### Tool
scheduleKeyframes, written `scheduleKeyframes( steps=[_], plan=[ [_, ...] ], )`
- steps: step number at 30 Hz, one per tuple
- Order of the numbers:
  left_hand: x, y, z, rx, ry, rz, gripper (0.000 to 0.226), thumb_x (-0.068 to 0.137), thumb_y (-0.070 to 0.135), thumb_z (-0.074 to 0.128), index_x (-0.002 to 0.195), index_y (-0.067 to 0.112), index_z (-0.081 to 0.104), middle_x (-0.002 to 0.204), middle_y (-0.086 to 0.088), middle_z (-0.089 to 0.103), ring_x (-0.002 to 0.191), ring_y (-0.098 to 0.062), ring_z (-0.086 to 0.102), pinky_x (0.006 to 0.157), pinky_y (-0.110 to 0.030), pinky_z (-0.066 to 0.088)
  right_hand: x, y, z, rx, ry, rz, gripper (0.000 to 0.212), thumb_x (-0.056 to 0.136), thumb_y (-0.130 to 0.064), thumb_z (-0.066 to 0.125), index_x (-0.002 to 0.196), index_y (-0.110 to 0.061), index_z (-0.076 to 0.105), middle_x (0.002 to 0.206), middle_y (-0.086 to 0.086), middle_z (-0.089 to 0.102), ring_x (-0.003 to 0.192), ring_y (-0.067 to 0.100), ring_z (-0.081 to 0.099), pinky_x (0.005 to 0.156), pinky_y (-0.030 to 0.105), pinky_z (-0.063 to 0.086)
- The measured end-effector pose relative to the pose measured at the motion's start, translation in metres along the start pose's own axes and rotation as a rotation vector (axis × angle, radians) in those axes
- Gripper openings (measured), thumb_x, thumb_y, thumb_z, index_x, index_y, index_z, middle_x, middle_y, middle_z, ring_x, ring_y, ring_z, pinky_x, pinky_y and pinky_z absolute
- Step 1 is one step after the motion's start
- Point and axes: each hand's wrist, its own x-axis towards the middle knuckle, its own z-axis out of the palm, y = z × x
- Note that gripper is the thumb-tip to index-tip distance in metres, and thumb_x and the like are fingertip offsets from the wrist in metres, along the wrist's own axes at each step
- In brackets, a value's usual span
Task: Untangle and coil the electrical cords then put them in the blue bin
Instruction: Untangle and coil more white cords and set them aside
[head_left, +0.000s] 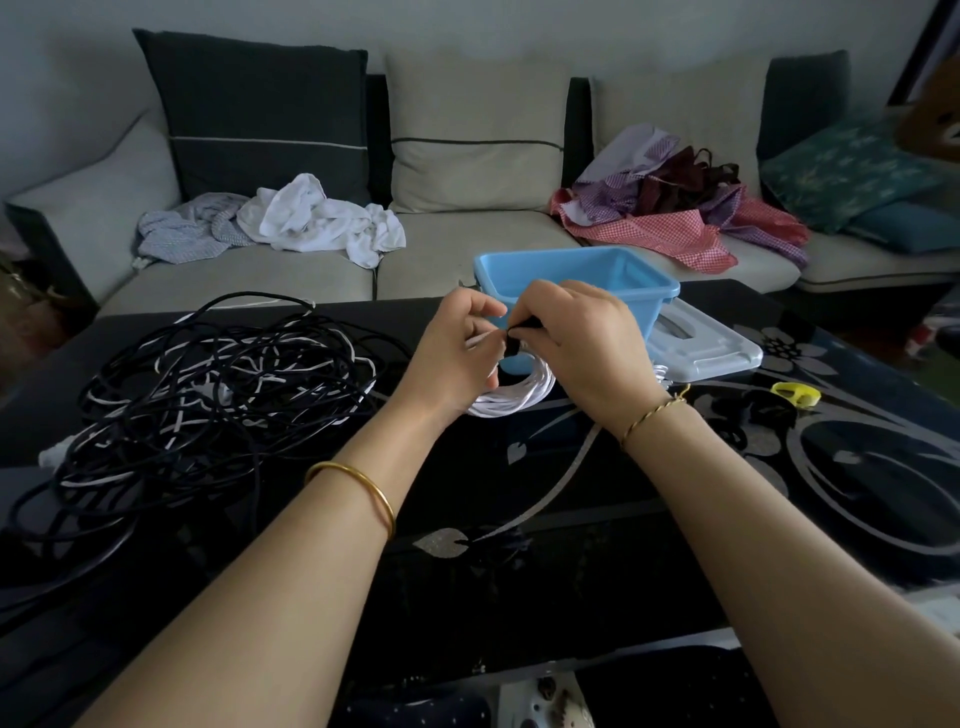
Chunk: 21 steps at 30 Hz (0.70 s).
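Note:
A coiled white cord (511, 397) hangs between my hands above the dark table (571, 493). My left hand (457, 353) grips the coil's top. My right hand (582, 338) pinches a black strap (519, 338) wrapped around the coil. Just behind my hands stands the blue bin (623, 280), which looks empty. A big tangle of black and white cords (208, 395) lies on the table's left side.
The bin's pale lid (711, 348) lies right of the bin. A yellow object (795, 393) and black straps (769, 410) sit at the table's right. More black straps (501, 551) lie near the front edge. A sofa (467, 244) with clothes stands behind.

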Motion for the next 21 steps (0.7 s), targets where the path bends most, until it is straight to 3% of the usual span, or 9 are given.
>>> scheduleKeyframes(
  steps=[3, 7, 11, 14, 18, 21],
  plan=[
    [0.0015, -0.0012, 0.0014, 0.009, -0.034, 0.041, 0.025, 0.091, -0.001, 0.046, 0.114, 0.009, 0.048, 0.074, -0.009, 0.055, 0.05, -0.01, 0.05, 0.052, -0.016, 0.043, 0.0022, 0.0034, -0.0018, 0.181, -0.083, 0.134, 0.008, 0.08, -0.013, 0.066, 0.086, -0.008, 0.063, 0.076, 0.009, 0.067, 0.074, 0.031, 0.062, 0.067, 0.047, 0.05],
    [0.0003, -0.006, 0.0025, 0.054, -0.062, 0.099, 0.042, 0.092, 0.0, 0.045, 0.127, 0.023, 0.043, 0.083, -0.005, 0.054, 0.054, -0.01, 0.053, 0.06, -0.021, 0.046, 0.0042, 0.0043, -0.0023, 0.337, -0.112, 0.263, 0.007, 0.077, -0.007, 0.068, 0.079, -0.01, 0.063, 0.07, -0.004, 0.063, 0.075, 0.02, 0.062, 0.072, 0.041, 0.051],
    [-0.0016, -0.008, 0.0008, 0.1, -0.09, 0.157, 0.063, 0.092, -0.004, 0.044, 0.145, 0.028, 0.03, 0.081, -0.004, 0.052, 0.06, -0.011, 0.051, 0.068, -0.018, 0.044, 0.0079, 0.0054, -0.0024, 0.371, -0.165, 0.334, 0.014, 0.076, -0.004, 0.071, 0.074, -0.015, 0.062, 0.068, -0.013, 0.057, 0.069, 0.008, 0.055, 0.066, 0.021, 0.046],
    [-0.0021, -0.0088, -0.0007, 0.116, -0.103, 0.18, 0.069, 0.092, -0.004, 0.046, 0.147, 0.033, 0.026, 0.081, -0.003, 0.051, 0.065, -0.007, 0.052, 0.074, -0.021, 0.043, 0.0088, 0.0071, -0.0004, 0.404, -0.196, 0.36, 0.022, 0.075, -0.004, 0.072, 0.068, -0.02, 0.059, 0.069, -0.013, 0.058, 0.068, 0.004, 0.055, 0.066, 0.018, 0.045],
    [-0.0018, -0.0052, -0.0035, 0.056, -0.136, 0.2, 0.072, 0.094, -0.004, 0.044, 0.14, 0.045, 0.02, 0.084, -0.008, 0.048, 0.063, -0.005, 0.049, 0.069, -0.019, 0.044, 0.008, 0.0062, 0.0006, 0.571, -0.181, 0.416, 0.028, 0.076, 0.0, 0.07, 0.066, -0.023, 0.058, 0.066, -0.009, 0.058, 0.056, -0.004, 0.052, 0.059, 0.011, 0.043],
    [-0.0032, -0.0032, -0.0026, 0.059, -0.155, 0.172, 0.072, 0.095, -0.003, 0.043, 0.142, 0.045, 0.018, 0.085, -0.009, 0.045, 0.063, -0.011, 0.047, 0.065, -0.02, 0.045, 0.0075, 0.0066, 0.0007, 0.572, -0.234, 0.41, 0.026, 0.077, 0.0, 0.067, 0.068, -0.023, 0.059, 0.069, -0.008, 0.059, 0.057, -0.005, 0.051, 0.058, 0.01, 0.042]
  ],
)
